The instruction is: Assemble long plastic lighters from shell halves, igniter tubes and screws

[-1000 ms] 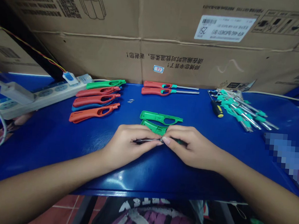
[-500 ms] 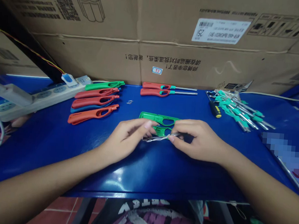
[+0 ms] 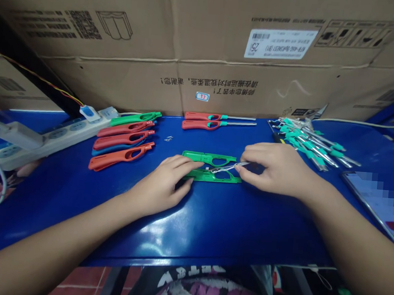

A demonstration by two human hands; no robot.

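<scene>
Two green lighter casing halves lie in front of me, the far half and the near half. My left hand closes on the left end of the near half, fingers over it and thumb at its front edge. My right hand pinches a thin metal lighter rod with white wires, held over the near half; its right end is hidden by the hand. A black-and-yellow screwdriver lies partly covered behind my right hand.
Several casings are lined up at left beside a power strip. Tiny screws lie nearby. Two red lighters sit at the back. Several metal rods with teal parts are heaped right, near a phone. Cardboard stands behind.
My left hand has left the wires and moved onto the near green half. My right hand has carried the rod slightly away from me and to the right. The view has shifted a little.
</scene>
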